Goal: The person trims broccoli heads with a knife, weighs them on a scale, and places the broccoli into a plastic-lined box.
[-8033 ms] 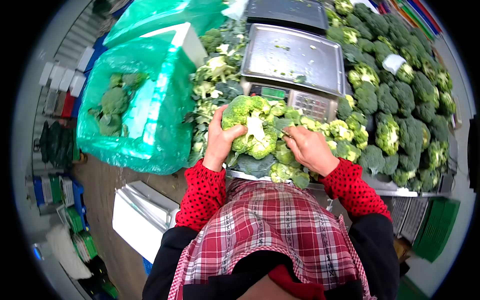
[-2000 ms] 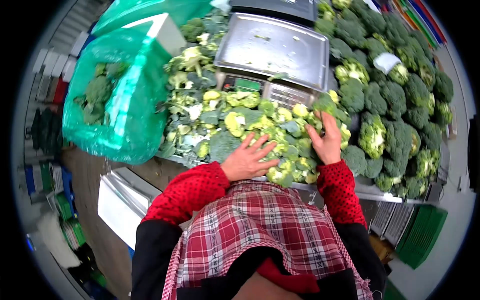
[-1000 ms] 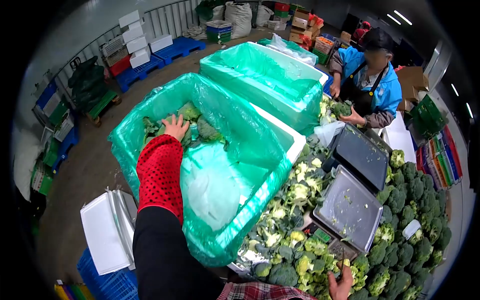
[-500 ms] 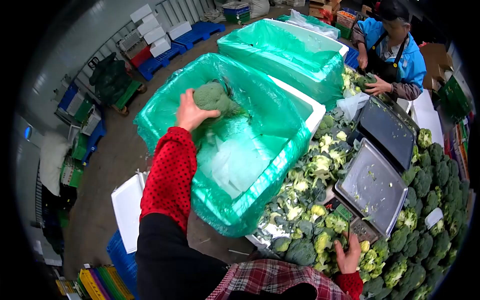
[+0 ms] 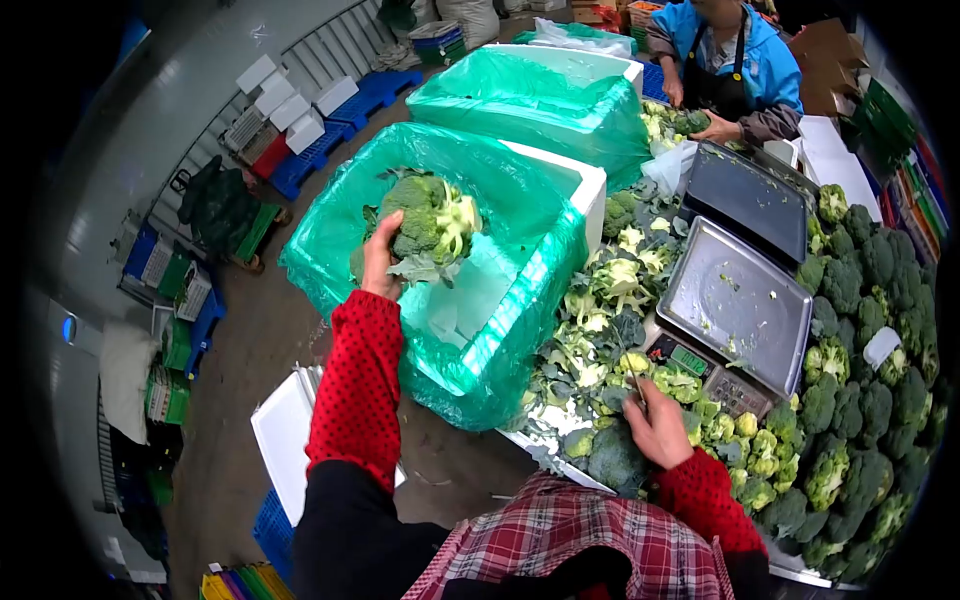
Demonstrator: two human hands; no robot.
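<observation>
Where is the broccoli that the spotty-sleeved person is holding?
In the head view, the broccoli is left of centre in the person's left hand, over the nearer green-lined box, left of the metal tray.

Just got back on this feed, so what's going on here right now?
The person's left hand grips a broccoli head over the green-lined box, its pale stalk side facing right in the view. The right hand holds what looks like a small knife above the trimmings by the scale, whose tray bears only scraps. Across the way, a co-worker in blue has another head in hand.
</observation>
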